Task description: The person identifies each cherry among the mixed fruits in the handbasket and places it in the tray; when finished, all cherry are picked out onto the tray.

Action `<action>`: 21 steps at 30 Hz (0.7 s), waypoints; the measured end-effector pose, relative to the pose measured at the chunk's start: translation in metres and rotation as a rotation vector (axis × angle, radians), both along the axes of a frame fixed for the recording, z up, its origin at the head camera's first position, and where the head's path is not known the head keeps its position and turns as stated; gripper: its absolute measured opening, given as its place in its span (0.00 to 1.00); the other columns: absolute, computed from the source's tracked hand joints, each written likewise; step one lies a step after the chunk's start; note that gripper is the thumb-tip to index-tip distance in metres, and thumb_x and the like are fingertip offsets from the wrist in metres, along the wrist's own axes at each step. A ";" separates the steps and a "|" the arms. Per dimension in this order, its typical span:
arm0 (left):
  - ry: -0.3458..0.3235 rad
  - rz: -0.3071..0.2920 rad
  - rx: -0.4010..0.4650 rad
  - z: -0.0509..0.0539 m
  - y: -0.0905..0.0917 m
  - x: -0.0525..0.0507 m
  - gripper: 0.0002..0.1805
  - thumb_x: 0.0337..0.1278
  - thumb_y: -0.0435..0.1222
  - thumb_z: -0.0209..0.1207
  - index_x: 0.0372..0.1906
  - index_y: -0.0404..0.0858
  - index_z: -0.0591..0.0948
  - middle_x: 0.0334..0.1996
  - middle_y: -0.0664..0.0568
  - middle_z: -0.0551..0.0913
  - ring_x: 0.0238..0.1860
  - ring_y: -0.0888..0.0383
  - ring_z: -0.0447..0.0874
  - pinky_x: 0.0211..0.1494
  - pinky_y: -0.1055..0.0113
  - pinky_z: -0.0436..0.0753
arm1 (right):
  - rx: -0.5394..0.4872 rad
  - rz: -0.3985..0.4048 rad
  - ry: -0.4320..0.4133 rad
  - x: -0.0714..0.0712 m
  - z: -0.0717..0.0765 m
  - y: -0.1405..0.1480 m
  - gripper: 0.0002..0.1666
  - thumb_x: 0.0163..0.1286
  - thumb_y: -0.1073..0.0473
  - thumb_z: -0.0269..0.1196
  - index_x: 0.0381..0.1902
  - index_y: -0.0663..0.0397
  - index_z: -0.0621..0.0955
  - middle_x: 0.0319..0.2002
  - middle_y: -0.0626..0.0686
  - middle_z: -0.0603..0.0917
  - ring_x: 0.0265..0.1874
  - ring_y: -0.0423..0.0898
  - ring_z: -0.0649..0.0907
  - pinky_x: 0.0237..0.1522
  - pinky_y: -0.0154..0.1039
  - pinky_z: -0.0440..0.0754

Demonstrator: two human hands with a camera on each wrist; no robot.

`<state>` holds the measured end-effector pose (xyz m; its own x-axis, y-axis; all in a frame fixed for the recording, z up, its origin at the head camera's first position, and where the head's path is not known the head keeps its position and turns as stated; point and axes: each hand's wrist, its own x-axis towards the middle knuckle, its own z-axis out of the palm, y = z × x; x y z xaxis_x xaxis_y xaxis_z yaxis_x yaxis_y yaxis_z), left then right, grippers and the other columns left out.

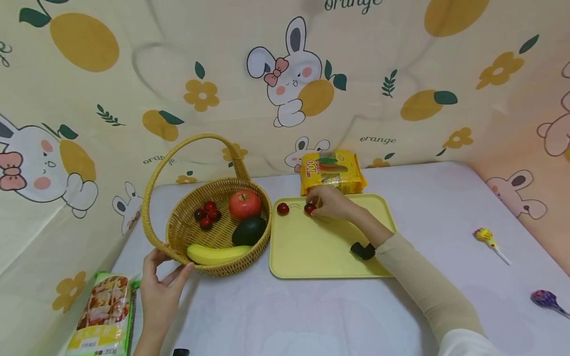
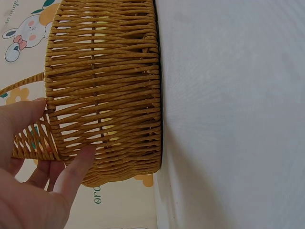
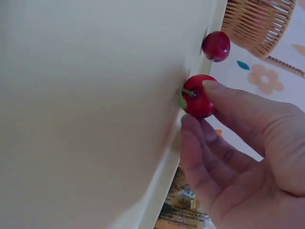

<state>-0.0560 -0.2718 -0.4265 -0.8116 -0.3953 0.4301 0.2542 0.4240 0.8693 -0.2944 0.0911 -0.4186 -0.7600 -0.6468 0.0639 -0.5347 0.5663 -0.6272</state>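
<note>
My left hand [image 1: 162, 289] grips the rim of the wicker basket [image 1: 222, 269] at its front left, by the foot of the handle; the left wrist view shows thumb and fingers on the woven wall [image 2: 105, 95]. The basket holds an apple [image 1: 245, 204], an avocado [image 1: 249, 231], a banana [image 1: 217, 254] and several cherries [image 1: 206, 224]. At the back left of the yellow tray [image 1: 311, 247], my right hand [image 1: 331, 203] pinches a cherry [image 3: 198, 97] between thumb and fingers. Another cherry [image 1: 282, 208] lies to its left on the tray.
A yellow package [image 1: 331, 170] stands behind the tray. A black object [image 1: 362, 250] lies on the tray by the right forearm. Two lollipops, one yellow [image 1: 484, 236] and one purple [image 1: 544, 298], are at the right. At the front left lies a green-edged food package [image 1: 104, 314].
</note>
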 end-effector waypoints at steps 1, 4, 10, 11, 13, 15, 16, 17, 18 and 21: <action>0.000 0.002 -0.003 0.000 0.000 0.000 0.36 0.49 0.15 0.66 0.65 0.26 0.67 0.53 0.43 0.71 0.54 0.58 0.71 0.48 0.78 0.86 | -0.001 0.008 0.000 0.000 0.000 0.000 0.16 0.59 0.69 0.73 0.45 0.65 0.84 0.36 0.55 0.84 0.34 0.48 0.81 0.39 0.40 0.86; 0.006 0.002 -0.003 0.000 0.000 0.000 0.36 0.48 0.14 0.66 0.65 0.25 0.67 0.52 0.44 0.71 0.54 0.58 0.71 0.48 0.77 0.86 | 0.005 0.029 0.008 -0.002 -0.001 -0.002 0.17 0.59 0.71 0.71 0.47 0.66 0.84 0.39 0.56 0.84 0.34 0.48 0.79 0.38 0.38 0.84; 0.020 0.001 -0.006 -0.001 0.000 0.000 0.35 0.48 0.15 0.66 0.64 0.25 0.67 0.52 0.45 0.72 0.53 0.58 0.72 0.48 0.75 0.87 | 0.011 0.027 0.012 -0.002 0.000 -0.006 0.21 0.60 0.73 0.70 0.53 0.68 0.83 0.44 0.59 0.84 0.35 0.50 0.78 0.37 0.38 0.83; 0.020 -0.001 -0.005 -0.001 0.000 0.000 0.35 0.48 0.15 0.66 0.64 0.25 0.67 0.52 0.45 0.72 0.53 0.58 0.72 0.48 0.76 0.87 | 0.011 0.015 0.025 -0.001 0.001 -0.006 0.21 0.60 0.72 0.70 0.53 0.68 0.82 0.44 0.60 0.84 0.35 0.50 0.79 0.37 0.38 0.83; 0.018 -0.002 -0.005 -0.002 0.000 -0.001 0.35 0.48 0.15 0.66 0.64 0.25 0.67 0.52 0.44 0.72 0.53 0.58 0.72 0.48 0.76 0.87 | 0.012 -0.005 0.081 0.003 0.006 -0.007 0.21 0.61 0.71 0.70 0.52 0.68 0.83 0.44 0.61 0.84 0.34 0.49 0.79 0.36 0.38 0.83; 0.019 -0.006 -0.003 -0.002 0.000 -0.001 0.35 0.49 0.15 0.66 0.64 0.24 0.67 0.52 0.42 0.72 0.53 0.58 0.72 0.48 0.77 0.86 | -0.008 -0.017 0.152 0.008 0.016 -0.012 0.19 0.61 0.71 0.71 0.51 0.67 0.83 0.45 0.61 0.84 0.33 0.49 0.80 0.35 0.38 0.84; 0.019 -0.007 -0.003 -0.002 0.000 -0.001 0.35 0.49 0.15 0.66 0.64 0.24 0.67 0.52 0.42 0.72 0.53 0.58 0.71 0.48 0.77 0.86 | -0.025 -0.017 0.184 0.011 0.023 -0.016 0.18 0.61 0.70 0.70 0.50 0.66 0.83 0.44 0.60 0.85 0.33 0.49 0.80 0.35 0.38 0.84; 0.020 -0.009 0.000 -0.001 0.000 0.000 0.35 0.49 0.15 0.66 0.64 0.24 0.67 0.52 0.42 0.72 0.54 0.57 0.72 0.48 0.77 0.86 | -0.052 -0.010 0.209 0.014 0.031 -0.022 0.16 0.62 0.69 0.70 0.49 0.66 0.84 0.44 0.60 0.85 0.34 0.49 0.81 0.35 0.38 0.85; 0.021 -0.009 0.002 -0.001 0.000 0.000 0.35 0.49 0.15 0.66 0.64 0.24 0.67 0.52 0.42 0.72 0.54 0.57 0.71 0.48 0.77 0.86 | -0.088 0.012 0.220 0.016 0.040 -0.029 0.15 0.63 0.69 0.70 0.48 0.65 0.84 0.44 0.59 0.85 0.34 0.49 0.82 0.36 0.38 0.86; 0.023 -0.011 0.005 -0.001 -0.001 -0.001 0.35 0.49 0.15 0.66 0.64 0.24 0.67 0.52 0.42 0.72 0.54 0.57 0.71 0.48 0.77 0.86 | -0.210 0.131 0.140 0.020 0.068 -0.063 0.14 0.65 0.68 0.69 0.49 0.64 0.84 0.44 0.58 0.85 0.38 0.48 0.83 0.41 0.36 0.88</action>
